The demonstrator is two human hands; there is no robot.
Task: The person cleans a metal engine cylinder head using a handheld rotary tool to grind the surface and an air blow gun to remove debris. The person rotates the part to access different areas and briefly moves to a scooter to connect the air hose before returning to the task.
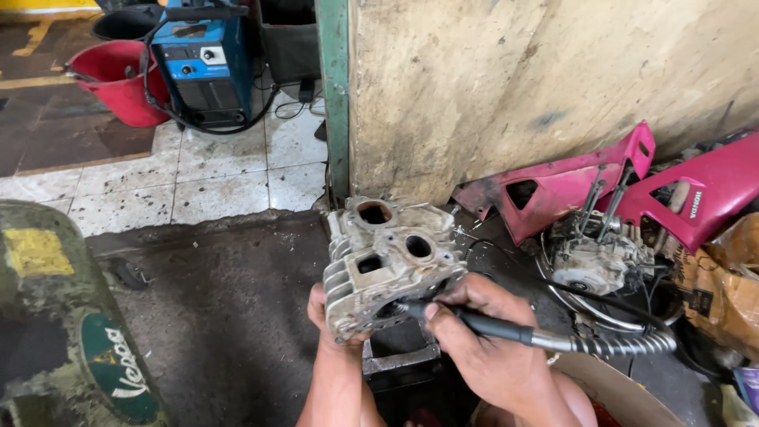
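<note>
The left hand [332, 316] is gripping the grey metal engine part [387, 265] from below, fingers wrapped on its lower edge, above the dark floor [229, 316]. The right hand [482, 340] is pinching a black rotary tool handpiece [490, 326], its tip touching the part's opening, near the wooden wall [514, 79].

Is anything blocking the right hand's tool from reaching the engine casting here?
Nothing visible does. The right hand holds the flexible-shaft tool with its tip already at an opening in the engine casting, which the left hand supports from below.
</note>
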